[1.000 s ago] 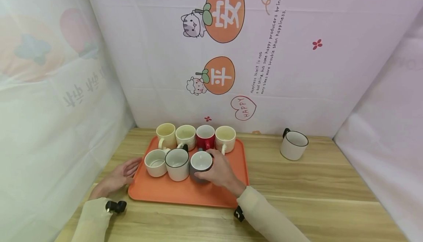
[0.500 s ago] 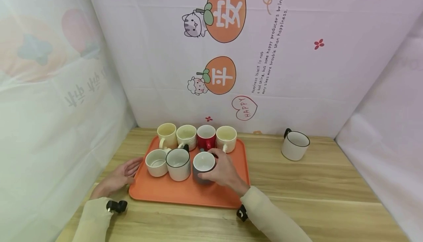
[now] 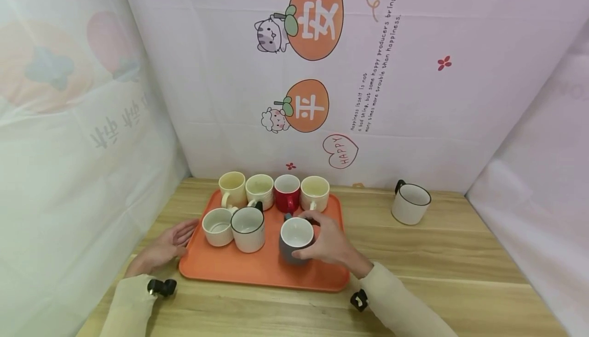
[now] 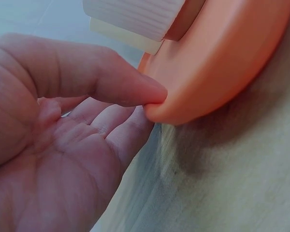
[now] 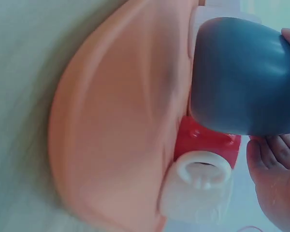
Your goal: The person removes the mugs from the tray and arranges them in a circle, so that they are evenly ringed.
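Observation:
My right hand (image 3: 329,241) grips a dark grey mug (image 5: 244,77) with a white inside, thumb on its near side and fingers round the far side. The mug is upright over the right half of an orange tray (image 3: 221,267); whether its base touches the tray I cannot tell. At the tray's left edge, my left hand (image 4: 72,121) pinches the rim, thumb on top and the other fingers below. Left of the grey mug stand a white black-rimmed mug (image 3: 248,237) and a short cream mug (image 3: 218,232).
Along the tray's back stand a yellow mug (image 3: 233,194), a pale cream mug (image 3: 259,196), a red mug (image 3: 287,199) and another cream mug (image 3: 315,199). On the wooden table (image 3: 437,275), to the right, is another white black-rimmed mug (image 3: 408,209). Printed cloth (image 3: 221,96) encloses the back and sides.
My right hand has carried the grey mug rightward and a little nearer, opening a gap beside the white black-rimmed mug on the tray. My left hand has stayed at the tray's edge.

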A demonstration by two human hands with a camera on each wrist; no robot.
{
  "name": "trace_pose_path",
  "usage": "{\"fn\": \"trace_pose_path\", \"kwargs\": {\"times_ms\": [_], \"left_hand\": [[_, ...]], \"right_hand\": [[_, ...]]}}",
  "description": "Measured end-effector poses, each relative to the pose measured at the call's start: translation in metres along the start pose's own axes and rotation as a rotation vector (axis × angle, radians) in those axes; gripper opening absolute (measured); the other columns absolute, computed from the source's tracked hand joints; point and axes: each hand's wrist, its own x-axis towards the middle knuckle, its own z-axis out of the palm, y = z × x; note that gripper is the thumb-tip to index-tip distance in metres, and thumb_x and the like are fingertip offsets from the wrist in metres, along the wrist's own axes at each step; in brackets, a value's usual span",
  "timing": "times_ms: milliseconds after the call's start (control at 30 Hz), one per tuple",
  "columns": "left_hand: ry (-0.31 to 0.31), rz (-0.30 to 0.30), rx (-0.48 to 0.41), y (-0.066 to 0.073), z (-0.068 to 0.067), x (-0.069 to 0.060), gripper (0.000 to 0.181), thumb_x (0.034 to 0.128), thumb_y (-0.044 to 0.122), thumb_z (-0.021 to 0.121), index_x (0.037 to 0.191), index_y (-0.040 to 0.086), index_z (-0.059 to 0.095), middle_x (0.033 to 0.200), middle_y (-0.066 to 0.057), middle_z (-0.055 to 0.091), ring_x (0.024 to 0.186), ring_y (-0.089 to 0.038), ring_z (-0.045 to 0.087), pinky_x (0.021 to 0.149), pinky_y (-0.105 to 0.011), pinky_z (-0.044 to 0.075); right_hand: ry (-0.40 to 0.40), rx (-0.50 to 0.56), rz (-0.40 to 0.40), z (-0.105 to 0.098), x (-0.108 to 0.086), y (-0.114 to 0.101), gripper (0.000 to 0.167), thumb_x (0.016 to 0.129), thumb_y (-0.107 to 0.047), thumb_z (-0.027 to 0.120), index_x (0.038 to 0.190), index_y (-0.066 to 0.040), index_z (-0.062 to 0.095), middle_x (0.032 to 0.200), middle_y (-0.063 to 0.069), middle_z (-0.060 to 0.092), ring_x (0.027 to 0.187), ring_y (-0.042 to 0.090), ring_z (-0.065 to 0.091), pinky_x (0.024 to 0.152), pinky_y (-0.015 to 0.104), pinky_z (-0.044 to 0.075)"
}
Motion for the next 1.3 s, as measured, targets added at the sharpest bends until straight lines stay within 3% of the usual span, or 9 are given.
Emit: {"fn": "trace_pose_path", "kwargs": {"times_ms": [233, 500, 633, 767, 933, 1067, 1300], "left_hand": [[0.011, -0.013, 0.013, -0.001, -0.002, -0.002, 0.099, 0.0802, -0.015, 0.06, 0.165, -0.012, 0.009, 0.173, -0.034, 0.006, 0.159, -0.052, 0.007, 0.105, -0.006, 0.043], [0.02, -0.017, 0.018, -0.004, -0.004, -0.001, 0.099, 0.0797, -0.015, 0.06, 0.165, -0.01, 0.01, 0.174, -0.032, 0.006, 0.159, -0.051, 0.007, 0.106, -0.006, 0.043], [0.016, -0.012, 0.011, -0.004, -0.004, -0.001, 0.099, 0.08, -0.015, 0.06, 0.165, -0.01, 0.009, 0.174, -0.033, 0.006, 0.16, -0.051, 0.006, 0.106, -0.007, 0.043], [0.012, -0.012, 0.003, -0.004, -0.003, 0.0, 0.099, 0.0806, -0.015, 0.059, 0.165, -0.01, 0.009, 0.174, -0.033, 0.006, 0.16, -0.05, 0.006, 0.105, -0.006, 0.043], [-0.003, 0.001, 0.003, -0.002, -0.002, 0.0, 0.098, 0.0816, -0.015, 0.06, 0.165, -0.011, 0.009, 0.173, -0.033, 0.006, 0.159, -0.052, 0.006, 0.106, -0.008, 0.044], [-0.001, 0.009, 0.001, -0.002, -0.002, -0.001, 0.098, 0.0807, -0.015, 0.06, 0.165, -0.011, 0.009, 0.173, -0.034, 0.007, 0.159, -0.052, 0.005, 0.108, -0.009, 0.044], [-0.007, -0.002, 0.008, -0.002, -0.002, 0.0, 0.098, 0.0821, -0.015, 0.06, 0.165, -0.011, 0.008, 0.173, -0.034, 0.007, 0.16, -0.053, 0.006, 0.106, -0.008, 0.044]], "right_hand": [[0.012, -0.029, 0.008, -0.03, -0.018, -0.007, 0.071, 0.065, -0.026, 0.099, 0.127, -0.019, 0.066, 0.118, -0.007, 0.072, 0.108, 0.018, 0.07, 0.097, 0.037, 0.06], [0.161, -0.15, -0.03, -0.073, -0.041, 0.003, 0.077, 0.057, -0.025, 0.103, 0.126, -0.016, 0.07, 0.112, -0.005, 0.075, 0.1, 0.011, 0.07, 0.097, 0.039, 0.06], [0.216, -0.188, -0.014, -0.097, -0.054, 0.015, 0.078, 0.058, -0.026, 0.104, 0.127, -0.014, 0.07, 0.111, -0.002, 0.076, 0.1, 0.01, 0.069, 0.098, 0.028, 0.057], [0.261, -0.22, 0.019, -0.122, -0.07, 0.025, 0.075, 0.061, -0.026, 0.104, 0.126, -0.012, 0.069, 0.111, 0.002, 0.074, 0.1, 0.003, 0.066, 0.096, 0.011, 0.049], [0.338, -0.281, 0.08, -0.154, -0.089, 0.038, 0.075, 0.062, -0.025, 0.103, 0.127, -0.008, 0.068, 0.112, 0.009, 0.075, 0.099, -0.014, 0.06, 0.09, 0.001, 0.043], [0.392, -0.349, 0.16, -0.175, -0.102, 0.052, 0.075, 0.065, -0.032, 0.102, 0.128, -0.01, 0.068, 0.115, 0.01, 0.075, 0.1, -0.026, 0.049, 0.084, 0.004, 0.043], [0.465, -0.392, 0.278, -0.206, -0.123, 0.084, 0.074, 0.067, -0.037, 0.101, 0.129, -0.011, 0.069, 0.11, 0.001, 0.073, 0.091, -0.028, 0.047, 0.076, 0.012, 0.043]]}}
